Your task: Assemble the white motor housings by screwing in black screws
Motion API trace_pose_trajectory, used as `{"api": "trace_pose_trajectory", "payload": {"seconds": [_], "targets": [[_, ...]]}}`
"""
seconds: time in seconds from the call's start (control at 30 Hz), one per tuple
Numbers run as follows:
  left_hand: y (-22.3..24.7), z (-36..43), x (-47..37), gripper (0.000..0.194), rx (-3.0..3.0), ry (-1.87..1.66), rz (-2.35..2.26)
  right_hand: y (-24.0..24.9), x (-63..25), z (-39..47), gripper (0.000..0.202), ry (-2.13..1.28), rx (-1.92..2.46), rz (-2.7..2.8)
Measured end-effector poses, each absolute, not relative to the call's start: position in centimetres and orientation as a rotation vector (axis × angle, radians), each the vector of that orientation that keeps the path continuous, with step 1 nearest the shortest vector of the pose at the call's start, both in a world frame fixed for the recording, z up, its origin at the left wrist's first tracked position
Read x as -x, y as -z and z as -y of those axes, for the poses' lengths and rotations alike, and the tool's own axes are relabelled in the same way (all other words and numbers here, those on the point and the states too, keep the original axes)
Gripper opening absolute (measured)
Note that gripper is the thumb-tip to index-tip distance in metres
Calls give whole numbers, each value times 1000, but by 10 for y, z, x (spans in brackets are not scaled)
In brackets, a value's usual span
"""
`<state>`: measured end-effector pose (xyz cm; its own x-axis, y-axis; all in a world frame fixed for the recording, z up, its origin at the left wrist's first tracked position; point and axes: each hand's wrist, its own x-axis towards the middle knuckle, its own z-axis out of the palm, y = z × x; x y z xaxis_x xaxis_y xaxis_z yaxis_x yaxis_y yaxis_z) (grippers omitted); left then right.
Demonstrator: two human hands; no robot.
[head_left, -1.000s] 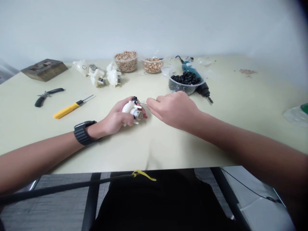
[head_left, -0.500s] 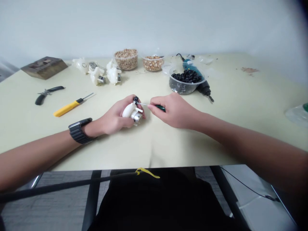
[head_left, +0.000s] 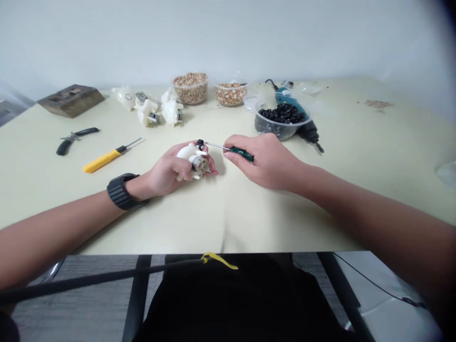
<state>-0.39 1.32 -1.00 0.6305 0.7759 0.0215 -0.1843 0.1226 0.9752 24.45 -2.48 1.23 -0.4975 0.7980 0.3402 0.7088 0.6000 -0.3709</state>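
Just above the table, my left hand [head_left: 169, 168] is closed around a white plastic housing [head_left: 187, 152] with a small metal motor [head_left: 200, 164] on its near side. A small black part [head_left: 201, 144] sits at the top of that housing. My right hand [head_left: 269, 159] is wrapped round the dark green handle of a screwdriver [head_left: 242, 153]. Its thin metal shaft points left, and the tip is right beside the black part; whether they touch I cannot tell. Fingers of my left hand behind the housing are partly hidden.
Black-handled pliers [head_left: 71, 140] and a yellow screwdriver [head_left: 103, 160] lie at left. Behind them are a wooden block [head_left: 71, 101] and several white housings [head_left: 172, 111]. Tubs of pale pieces [head_left: 190, 90], orange pieces [head_left: 231, 95] and black pieces [head_left: 283, 114] stand near a teal power tool [head_left: 309, 129].
The screwdriver has drawn back a little to the right, showing more shaft. My left hand has turned the housing so the motor's end faces me more. The view has shifted slightly.
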Motion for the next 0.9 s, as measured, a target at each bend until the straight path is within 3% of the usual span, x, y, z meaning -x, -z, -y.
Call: {"api": "trace_pose_trajectory", "payload": {"seconds": [0.9], "targets": [[12,-15,3,42,-1238,-763,-564,-10,-246,25,28,-236,1199,2413]]}}
